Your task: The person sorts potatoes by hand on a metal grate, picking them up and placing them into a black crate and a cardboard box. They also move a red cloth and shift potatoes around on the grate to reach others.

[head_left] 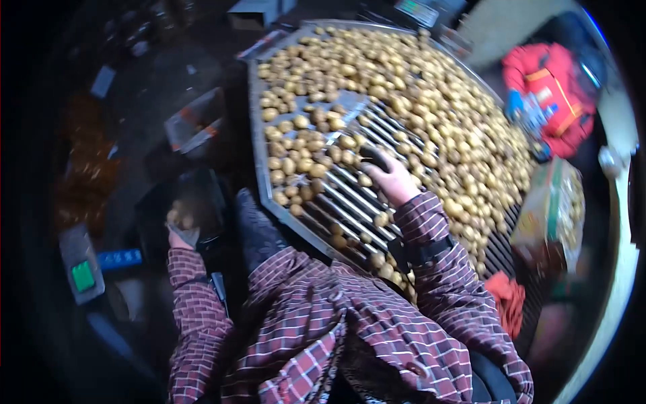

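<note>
Small, round, yellow-brown potatoes lie heaped on a broad, grey, metal-rimmed bench, thickest at the far side and to the right. Bare metal slats show mid-bench, a few potatoes scattered over them.

Right hand reaches over the slats, its dark-covered fingers bent down among potatoes; whether they pinch one, cannot tell. Left hand, low beside the bench, is at a black, open-looking bin, some blurred potatoes at its fingertips; grip cannot be told.

Obstructions: the bench rim and a dark trouser leg lie between bin and slats; the plaid right sleeve hides part of the near slats.

Around: a clear plastic bag with a green stripe, potatoes inside, at the right edge; crumpled orange-red cloth nearer; co-worker's red jacket and blue-gloved hand beyond. Far left, a grey device with a green panel.
</note>
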### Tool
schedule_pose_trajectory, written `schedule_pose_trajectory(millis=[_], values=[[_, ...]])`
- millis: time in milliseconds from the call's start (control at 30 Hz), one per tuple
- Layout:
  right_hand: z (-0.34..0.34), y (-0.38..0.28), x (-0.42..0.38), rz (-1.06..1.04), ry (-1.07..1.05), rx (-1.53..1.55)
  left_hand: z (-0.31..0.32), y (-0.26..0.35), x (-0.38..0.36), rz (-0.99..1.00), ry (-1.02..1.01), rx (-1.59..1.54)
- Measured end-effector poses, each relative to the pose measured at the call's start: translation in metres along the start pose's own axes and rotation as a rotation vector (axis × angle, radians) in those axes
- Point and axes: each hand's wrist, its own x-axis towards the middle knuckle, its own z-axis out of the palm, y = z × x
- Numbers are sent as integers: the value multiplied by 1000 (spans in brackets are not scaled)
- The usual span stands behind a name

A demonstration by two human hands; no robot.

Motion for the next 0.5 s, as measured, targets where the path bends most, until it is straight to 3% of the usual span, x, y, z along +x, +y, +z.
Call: schedule_pose_trajectory(millis=[33, 100, 133, 200, 233, 267, 300, 333, 367, 400, 500], values=[[-25, 26, -19, 80, 97, -6, -1, -5, 12, -42, -73, 78], [-65, 74, -67, 220, 289, -75, 67, -49, 7, 269, 556, 453], [-77, 93, -99, 281, 383, -140, 92, -73, 8, 306, 277, 545], [-90, 132, -160, 314, 448, -395, 198, -126, -19, 338, -82, 827], [-85, 127, -183, 348, 490, -595, 230, -153, -28, 622, -228, 1234], [-77, 118, -203, 385, 530, -795, 264, -172, -44, 733, -262, 1713], [-67, 110, -218, 465, 559, -857, 276, -204, -45, 460, -428, 1333], [-60, 113, -229, 504, 522, -913, 291, -226, -51, 487, -679, 1329], [-47, 98, -232, 602, 448, -973, 314, -241, -63, 694, -851, 1665], [-32, 83, -232, 703, 371, -1027, 329, -262, -68, 623, -1008, 1648], [-3, 97, -242, 631, 443, -885, 354, -315, -93, 674, -1363, 1744]])
